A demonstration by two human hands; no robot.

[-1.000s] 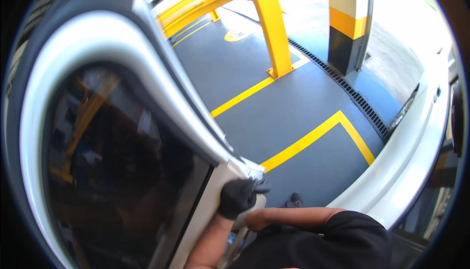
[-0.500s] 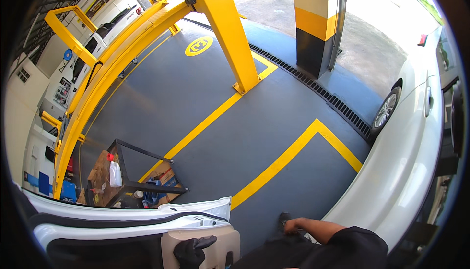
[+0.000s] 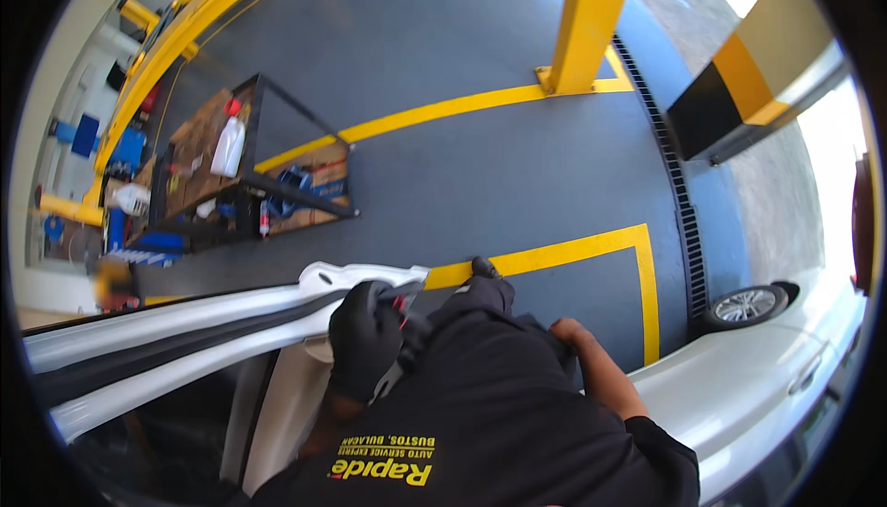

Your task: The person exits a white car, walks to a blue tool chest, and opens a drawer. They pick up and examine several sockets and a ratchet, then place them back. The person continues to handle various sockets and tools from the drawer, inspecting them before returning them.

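My left hand (image 3: pixel 363 341), in a black glove, is raised in front of my black shirt, beside the edge of the open white car door (image 3: pixel 212 318). Its fingers are curled around something dark with red marks, which I cannot make out. A small grey piece shows by the wrist. My bare right hand (image 3: pixel 575 333) is low at my right hip, against dark clothing, with most of its fingers hidden. The white car body (image 3: pixel 739 396) runs along my right side.
A black-framed cart (image 3: pixel 305 110) with a wooden top carries a white bottle (image 3: pixel 228 147); cardboard and blue items sit on its lower shelf. A yellow lift post (image 3: pixel 591 22) stands ahead. A drain grate (image 3: pixel 679 188) and a striped pillar (image 3: pixel 753 82) lie to the right.
My left hand has left the door's inner panel and come up in front of my body. My right hand stays low by my hip. The view has tipped down and turned left.
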